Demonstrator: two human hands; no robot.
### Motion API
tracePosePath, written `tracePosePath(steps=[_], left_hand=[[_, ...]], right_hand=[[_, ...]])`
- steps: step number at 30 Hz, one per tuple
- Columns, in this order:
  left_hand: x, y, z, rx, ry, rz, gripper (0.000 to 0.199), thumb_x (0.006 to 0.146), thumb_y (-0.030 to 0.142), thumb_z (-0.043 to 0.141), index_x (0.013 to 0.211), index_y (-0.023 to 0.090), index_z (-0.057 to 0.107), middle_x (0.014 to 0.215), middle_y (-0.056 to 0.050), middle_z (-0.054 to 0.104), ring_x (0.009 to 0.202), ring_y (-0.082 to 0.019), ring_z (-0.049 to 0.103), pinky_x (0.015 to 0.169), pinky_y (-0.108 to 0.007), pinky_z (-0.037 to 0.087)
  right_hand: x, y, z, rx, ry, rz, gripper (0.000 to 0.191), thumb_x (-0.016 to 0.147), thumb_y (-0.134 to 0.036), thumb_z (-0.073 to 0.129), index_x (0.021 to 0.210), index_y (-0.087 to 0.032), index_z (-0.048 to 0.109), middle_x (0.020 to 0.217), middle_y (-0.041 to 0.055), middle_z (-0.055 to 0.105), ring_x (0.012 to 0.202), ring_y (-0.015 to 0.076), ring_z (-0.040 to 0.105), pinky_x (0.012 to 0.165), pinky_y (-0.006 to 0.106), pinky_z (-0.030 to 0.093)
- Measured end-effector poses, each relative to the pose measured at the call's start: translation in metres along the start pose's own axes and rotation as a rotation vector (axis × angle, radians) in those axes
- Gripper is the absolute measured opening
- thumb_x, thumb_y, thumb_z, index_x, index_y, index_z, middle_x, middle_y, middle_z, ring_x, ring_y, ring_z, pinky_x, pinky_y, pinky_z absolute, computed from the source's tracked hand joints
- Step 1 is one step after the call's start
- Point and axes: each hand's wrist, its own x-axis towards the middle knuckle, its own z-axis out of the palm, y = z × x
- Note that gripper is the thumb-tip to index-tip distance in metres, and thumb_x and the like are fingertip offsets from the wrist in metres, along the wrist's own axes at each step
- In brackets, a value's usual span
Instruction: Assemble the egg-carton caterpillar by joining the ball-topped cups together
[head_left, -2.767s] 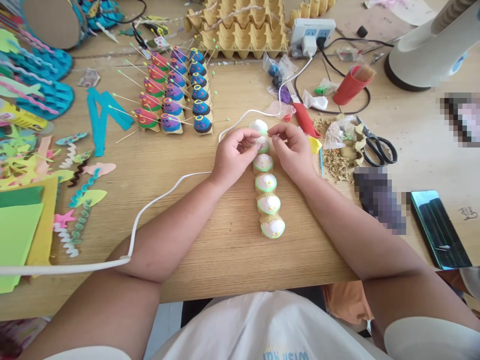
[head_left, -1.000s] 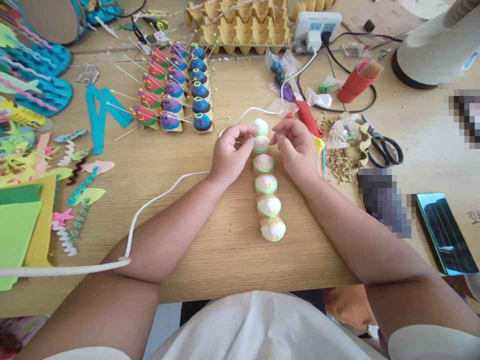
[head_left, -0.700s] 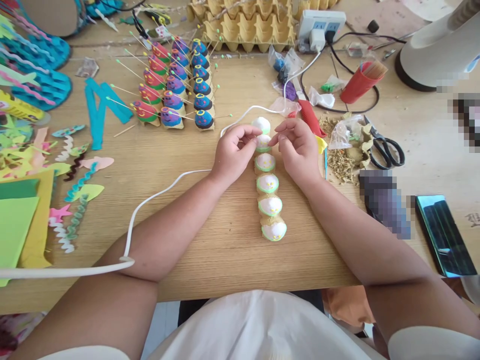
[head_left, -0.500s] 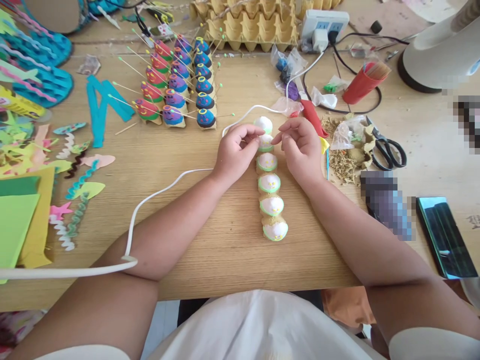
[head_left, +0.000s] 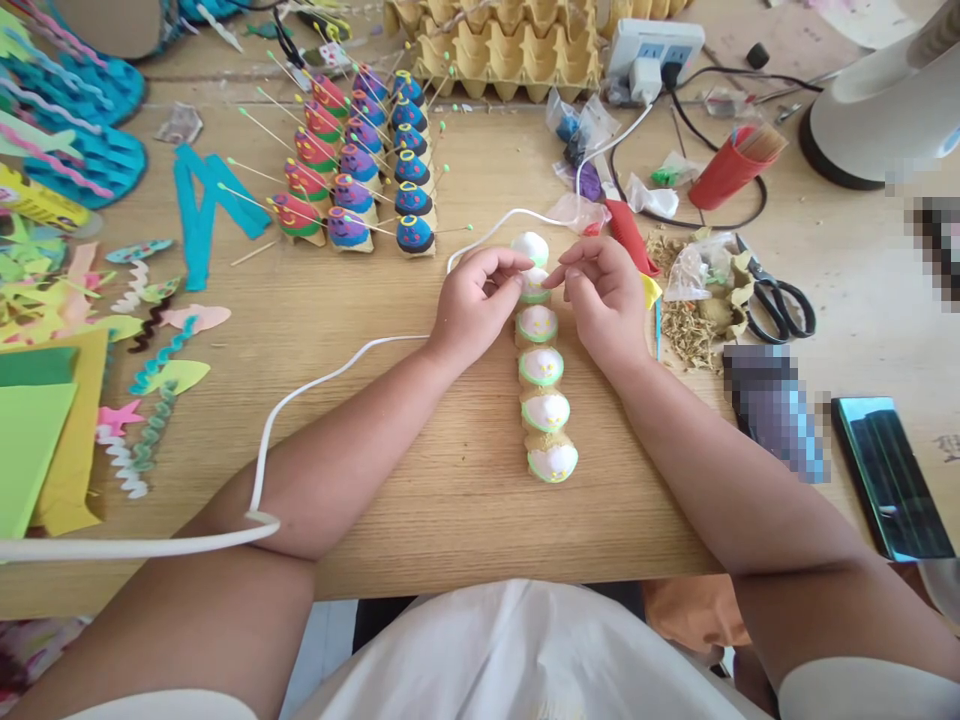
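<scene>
A strip of egg carton cups (head_left: 541, 367) runs away from me down the middle of the table. Its bumps are covered in white clay with pale green rims, and several carry tiny yellow bits. At the left side of the second cup from the far end is my left hand (head_left: 480, 305), fingers curled and thumb near the index finger. My right hand (head_left: 606, 305) is bent the same way on the opposite side, its index fingertip by that cup. Anything between the fingertips of either hand is too small or hidden to make out.
Painted egg carton cups (head_left: 350, 195) with pins stand behind to the left. A white cable (head_left: 330, 375) crosses by my left arm. Black scissors (head_left: 780, 305), wood shavings (head_left: 690, 330) and a phone (head_left: 891, 478) lie right. Paper cutouts (head_left: 176, 375) are at left.
The whole scene has shifted very slightly in the picture. Both hands stay at the same cup with nearly the same finger pose.
</scene>
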Motion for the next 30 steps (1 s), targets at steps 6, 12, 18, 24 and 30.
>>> tracePosePath(steps=[6, 12, 18, 24, 30], left_hand=[[0.000, -0.001, 0.001, -0.004, -0.002, 0.009, 0.013, 0.099, 0.018, 0.074, 0.107, 0.024, 0.083, 0.104, -0.003, 0.082, 0.094, -0.016, 0.073, 0.089, -0.029, 0.061], [0.000, -0.003, 0.001, 0.014, -0.015, 0.012, 0.011, 0.099, 0.027, 0.082, 0.109, 0.024, 0.081, 0.106, -0.003, 0.080, 0.092, -0.015, 0.072, 0.086, -0.027, 0.060], [0.000, -0.006, 0.000, 0.007, -0.019, 0.026, 0.016, 0.098, 0.031, 0.086, 0.111, 0.024, 0.081, 0.106, -0.003, 0.080, 0.093, -0.015, 0.073, 0.085, -0.027, 0.061], [0.000, -0.008, 0.000, 0.022, -0.013, 0.039, 0.019, 0.098, 0.037, 0.087, 0.110, 0.024, 0.080, 0.105, -0.002, 0.080, 0.092, -0.015, 0.073, 0.087, -0.028, 0.061], [0.003, -0.013, 0.000, -0.079, 0.061, 0.065, 0.018, 0.108, 0.042, 0.072, 0.110, 0.025, 0.078, 0.109, -0.002, 0.082, 0.100, -0.016, 0.076, 0.094, -0.031, 0.061]], right_hand=[[0.000, 0.000, 0.000, 0.032, -0.020, 0.003, 0.007, 0.108, -0.035, 0.060, 0.109, -0.030, 0.064, 0.096, 0.0029, 0.078, 0.095, 0.0230, 0.078, 0.086, 0.046, 0.066], [0.000, 0.000, 0.001, 0.073, -0.001, -0.007, 0.010, 0.108, -0.039, 0.063, 0.107, -0.029, 0.063, 0.092, 0.0009, 0.077, 0.095, 0.0214, 0.078, 0.085, 0.042, 0.067], [0.000, 0.001, 0.000, 0.078, -0.009, 0.002, 0.012, 0.108, -0.042, 0.065, 0.108, -0.030, 0.063, 0.092, 0.0011, 0.075, 0.094, 0.0212, 0.077, 0.087, 0.043, 0.067], [0.001, 0.000, -0.001, 0.106, 0.018, 0.006, 0.010, 0.110, -0.040, 0.064, 0.107, -0.030, 0.063, 0.095, 0.0009, 0.074, 0.097, 0.0203, 0.076, 0.093, 0.043, 0.067], [0.003, -0.004, -0.002, 0.167, 0.032, 0.047, 0.016, 0.109, -0.044, 0.064, 0.105, -0.029, 0.068, 0.094, 0.0021, 0.074, 0.093, 0.0190, 0.073, 0.088, 0.038, 0.065]])
